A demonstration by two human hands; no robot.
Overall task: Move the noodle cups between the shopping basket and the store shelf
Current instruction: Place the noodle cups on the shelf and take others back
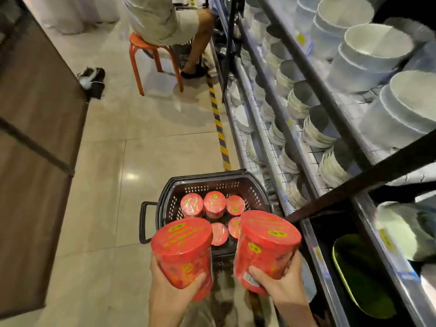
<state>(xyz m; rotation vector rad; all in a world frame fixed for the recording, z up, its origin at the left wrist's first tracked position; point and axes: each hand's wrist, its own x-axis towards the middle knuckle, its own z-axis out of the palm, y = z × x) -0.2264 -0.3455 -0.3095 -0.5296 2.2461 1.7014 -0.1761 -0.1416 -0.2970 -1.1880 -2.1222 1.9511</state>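
Red noodle cups fill both hands: the left hand [174, 289] grips one cup [182, 251], the right hand [280, 279] another [265, 246], above a dark shopping basket [254, 185] holding more cups [214, 204] on pale floor tiles [99, 185]. Beside it, the store shelf [306, 128] carries white bowls [375, 50]; farther off, a person sits on an orange stool [151, 55].

Shop aisle, shelf [313, 175] stacked with bowls [375, 55], shopping basket [212, 182] on floor
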